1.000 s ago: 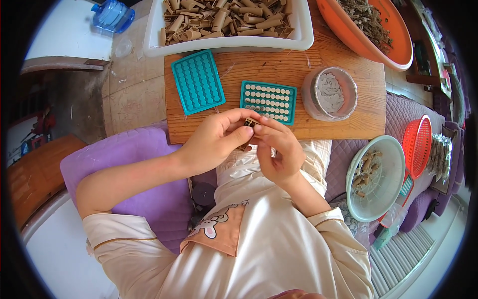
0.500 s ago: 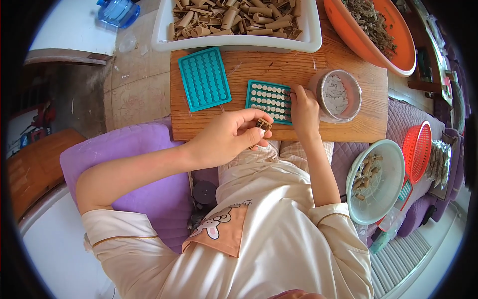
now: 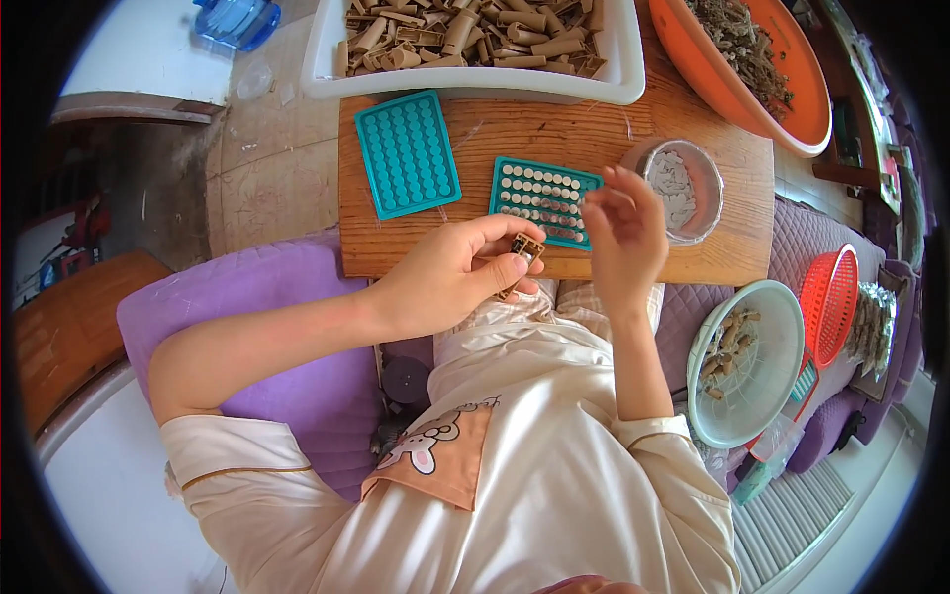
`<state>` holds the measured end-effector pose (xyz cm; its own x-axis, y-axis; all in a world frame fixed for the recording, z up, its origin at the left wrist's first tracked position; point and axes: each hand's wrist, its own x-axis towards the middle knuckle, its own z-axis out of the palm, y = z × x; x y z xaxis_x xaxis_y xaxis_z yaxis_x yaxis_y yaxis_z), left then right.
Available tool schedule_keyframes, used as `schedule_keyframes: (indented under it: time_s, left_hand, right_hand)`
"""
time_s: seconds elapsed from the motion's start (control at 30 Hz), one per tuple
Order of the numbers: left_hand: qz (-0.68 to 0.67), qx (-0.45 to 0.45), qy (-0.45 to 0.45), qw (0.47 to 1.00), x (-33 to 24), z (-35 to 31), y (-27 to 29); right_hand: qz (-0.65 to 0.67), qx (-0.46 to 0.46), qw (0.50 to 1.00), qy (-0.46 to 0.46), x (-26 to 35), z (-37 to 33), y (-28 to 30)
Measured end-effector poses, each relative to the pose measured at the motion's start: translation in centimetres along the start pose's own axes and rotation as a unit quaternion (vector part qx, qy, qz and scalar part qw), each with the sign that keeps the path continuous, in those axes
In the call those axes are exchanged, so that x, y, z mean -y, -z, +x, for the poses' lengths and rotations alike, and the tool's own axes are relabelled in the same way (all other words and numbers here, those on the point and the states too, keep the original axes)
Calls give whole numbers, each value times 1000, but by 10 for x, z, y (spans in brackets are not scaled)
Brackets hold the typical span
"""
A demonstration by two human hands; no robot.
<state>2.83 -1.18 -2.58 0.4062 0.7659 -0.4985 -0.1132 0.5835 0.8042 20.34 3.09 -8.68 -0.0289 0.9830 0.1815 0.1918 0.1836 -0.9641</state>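
**Left hand pinching a small brown tube, right hand lifted over the tray**

Left hand (image 3: 450, 277) closed in a pinch: thumb and forefinger grip a small brown tube piece (image 3: 522, 249), held just off the near edge of the wooden table (image 3: 554, 134), above the lap. Right hand (image 3: 621, 230) raised just right of it, fingers loosely curled and apart; whether the fingertips hold anything, cannot tell.

Judgement on doing this well: keep the tube's open end up and steady in the pinch; bring the right fingertips to it rather than the tube to them; work low over the table so a dropped piece lands there.

Just beyond both hands: teal tray (image 3: 544, 198) with rows of round pale pieces in its wells. Left of it, beyond the left hand, a second teal tray (image 3: 407, 151), wells empty. Right of the right hand, a round clear tub (image 3: 683, 188) of greyish bits.

Farther out: white bin (image 3: 475, 84) of tan tubes; orange basin (image 3: 792, 109) to its right. Low right, white bowl (image 3: 782, 327), red basket (image 3: 831, 297). No readable labels noted.
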Motion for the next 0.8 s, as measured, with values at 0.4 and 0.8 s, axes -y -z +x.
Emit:
schedule_keyframes:
  time_s: [0.4,0.8]
  left_hand:
    - [-31,-16,3,999,6,3,-1]
    - [27,7,16,999,-4,4,9]
  right_hand:
    - [-19,54,983,172,24,-33,-15]
    - [-294,83,952,4,-58,7,18]
